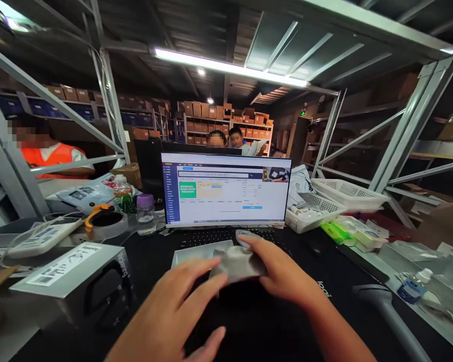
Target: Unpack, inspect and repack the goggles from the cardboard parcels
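Observation:
In the head view a small grey item [236,264], its kind too blurred to tell, is above the black desk mat in front of the monitor. My right hand [277,264] grips its right side. Spread fingers of my left hand [181,296] reach to its left edge, with the thumb apart. At the right fingertips is a clear, rounded piece [248,236], partly covered. Behind the grey item lies a shallow pale box or tray [192,253], partly hidden by my left hand.
A monitor [226,188] stands behind a black keyboard [200,237]. At left are a grey product box [71,271], a tape roll [105,221] and a purple-capped jar [145,213]. At right are white baskets [317,208], a barcode scanner [385,306] and a blue bottle [413,286]. People are beyond.

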The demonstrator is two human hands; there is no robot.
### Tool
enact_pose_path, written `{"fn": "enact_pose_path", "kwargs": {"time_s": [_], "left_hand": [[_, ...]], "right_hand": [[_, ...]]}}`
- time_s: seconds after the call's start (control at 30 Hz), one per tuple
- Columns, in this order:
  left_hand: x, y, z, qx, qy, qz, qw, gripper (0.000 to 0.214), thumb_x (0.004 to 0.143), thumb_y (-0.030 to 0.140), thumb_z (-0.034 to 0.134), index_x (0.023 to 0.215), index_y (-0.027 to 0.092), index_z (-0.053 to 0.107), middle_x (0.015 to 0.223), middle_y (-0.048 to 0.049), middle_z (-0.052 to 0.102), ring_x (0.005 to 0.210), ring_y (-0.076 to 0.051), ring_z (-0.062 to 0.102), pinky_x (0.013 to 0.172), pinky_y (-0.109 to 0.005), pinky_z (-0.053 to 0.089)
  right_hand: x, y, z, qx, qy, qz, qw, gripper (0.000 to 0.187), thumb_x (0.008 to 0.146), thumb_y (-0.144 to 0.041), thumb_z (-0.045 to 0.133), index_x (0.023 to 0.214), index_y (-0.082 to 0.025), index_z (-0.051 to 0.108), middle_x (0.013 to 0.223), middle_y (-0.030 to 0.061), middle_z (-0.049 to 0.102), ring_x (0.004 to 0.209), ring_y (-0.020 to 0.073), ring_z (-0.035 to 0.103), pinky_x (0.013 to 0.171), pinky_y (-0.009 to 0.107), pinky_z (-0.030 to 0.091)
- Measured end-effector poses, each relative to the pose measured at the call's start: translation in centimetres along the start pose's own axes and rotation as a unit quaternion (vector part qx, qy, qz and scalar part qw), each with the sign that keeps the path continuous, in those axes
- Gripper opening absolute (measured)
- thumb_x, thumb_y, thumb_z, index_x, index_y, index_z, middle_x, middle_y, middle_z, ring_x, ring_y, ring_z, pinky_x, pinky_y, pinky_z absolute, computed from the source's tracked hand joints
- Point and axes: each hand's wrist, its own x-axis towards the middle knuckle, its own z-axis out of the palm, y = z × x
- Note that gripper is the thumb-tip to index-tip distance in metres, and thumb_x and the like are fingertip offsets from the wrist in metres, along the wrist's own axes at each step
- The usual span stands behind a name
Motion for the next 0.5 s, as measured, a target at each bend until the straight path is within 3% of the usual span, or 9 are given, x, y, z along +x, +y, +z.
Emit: {"fn": "enact_pose_path", "kwargs": {"time_s": [0.1,0.17,0.23,0.3,0.37,0.43,0.5], "left_hand": [[3.7,0.0,2.1,-0.02,-0.095,-0.064,0.993,0.108,0.064,0.036,0.083,0.155,0.036,0.024,0.161,-0.0098,0.035,0.141,-0.037,0.044,0.111,-0.054,0.047],[5.4,0.0,3.6,-0.052,-0.142,-0.094,0.984,0.113,0.065,0.027,0.08,0.157,0.031,0.016,0.158,-0.0117,0.041,0.141,-0.034,0.044,0.115,-0.054,0.041],[6.4,-0.1,4.4,-0.08,-0.166,-0.134,0.974,0.103,0.069,0.016,0.07,0.157,0.028,0.018,0.149,-0.0113,0.053,0.134,-0.03,0.053,0.112,-0.047,0.043],[7.0,-0.4,4.3,-0.1,-0.173,-0.169,0.965,0.084,0.07,0.011,0.062,0.148,0.028,0.037,0.138,-0.0083,0.063,0.123,-0.027,0.061,0.103,-0.039,0.048],[7.2,-0.9,3.7,-0.117,-0.168,-0.191,0.96,0.06,0.069,0.013,0.061,0.128,0.028,0.056,0.125,-0.0053,0.069,0.111,-0.026,0.067,0.092,-0.035,0.051],[7.1,-1.8,2.9,-0.148,-0.136,-0.215,0.956,0.041,0.072,0.02,0.064,0.112,0.027,0.061,0.111,-0.0038,0.073,0.099,-0.025,0.069,0.083,-0.032,0.051],[6.9,-2.7,1.9,-0.189,-0.08,-0.243,0.948,0.037,0.073,0.03,0.068,0.108,0.025,0.06,0.103,-0.0036,0.073,0.09,-0.024,0.068,0.076,-0.03,0.051]], "right_hand": [[-0.2,-0.7,1.0,0.001,-0.017,-0.029,0.999,0.094,0.062,0.003,0.049,0.151,-0.025,0.037,0.138,0.0106,0.058,0.124,0.0264,0.056,0.107,0.044,0.045],[-0.1,-1.0,1.8,0.012,0.008,-0.041,0.999,0.093,0.061,0.004,0.049,0.149,-0.024,0.038,0.133,0.0112,0.059,0.123,0.0261,0.056,0.106,0.043,0.047],[0.1,-1.1,2.5,0.038,0.054,-0.063,0.996,0.091,0.062,0.005,0.05,0.147,-0.026,0.037,0.134,0.01,0.056,0.126,0.0239,0.053,0.109,0.041,0.045],[0.4,-1.1,2.8,0.058,0.092,-0.085,0.99,0.091,0.065,0.006,0.053,0.147,-0.029,0.034,0.136,0.0083,0.053,0.13,0.0217,0.05,0.112,0.039,0.043],[0.5,-1.1,2.5,0.056,0.111,-0.083,0.989,0.09,0.069,0.004,0.06,0.147,-0.031,0.034,0.141,0.0084,0.048,0.135,0.0225,0.046,0.114,0.039,0.04],[0.5,-0.9,1.9,0.044,0.128,-0.061,0.989,0.088,0.072,-0.006,0.073,0.147,-0.032,0.036,0.147,0.0095,0.043,0.138,0.0259,0.042,0.116,0.042,0.039],[0.5,-0.6,1.1,0.041,0.17,-0.034,0.984,0.079,0.076,-0.021,0.08,0.145,-0.031,0.041,0.147,0.0105,0.044,0.137,0.0285,0.044,0.115,0.045,0.039]]}}
